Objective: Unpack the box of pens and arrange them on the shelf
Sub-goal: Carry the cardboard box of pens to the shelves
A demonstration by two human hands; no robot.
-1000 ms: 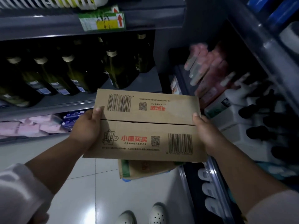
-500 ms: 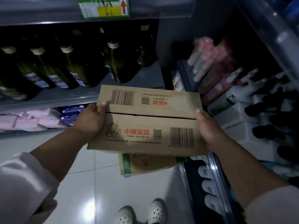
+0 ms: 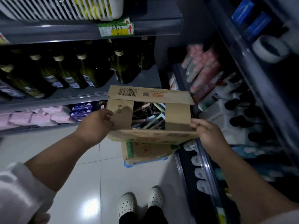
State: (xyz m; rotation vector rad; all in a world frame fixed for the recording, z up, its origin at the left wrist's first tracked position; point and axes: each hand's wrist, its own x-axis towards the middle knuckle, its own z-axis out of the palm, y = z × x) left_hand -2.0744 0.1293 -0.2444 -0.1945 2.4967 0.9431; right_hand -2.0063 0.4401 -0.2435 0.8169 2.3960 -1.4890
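I hold a brown cardboard box (image 3: 177, 113) at chest height between two shelf units. Its long top flaps stand open, the far one (image 3: 150, 95) showing a barcode. The short inner flaps lie partly over the opening, and between them several pens (image 3: 148, 117) lie jumbled inside. My left hand (image 3: 95, 125) grips the left end, fingers curled onto the left inner flap. At the near right corner, my right hand (image 3: 208, 135) holds the near flap's edge. The grey shelf (image 3: 64, 96) runs behind the box.
Dark green bottles (image 3: 87, 71) stand on the left shelf, pink packets (image 3: 37, 117) below them. Pump bottles (image 3: 226, 104) and pink tubes (image 3: 202, 65) fill the right unit. Another cardboard box (image 3: 145, 151) sits on the white tiled floor under the held one. My white shoes (image 3: 140, 202) show below.
The box was closed, with both long flaps flat. Now the flaps are open and the pens show inside. My left hand has moved onto the inner flap.
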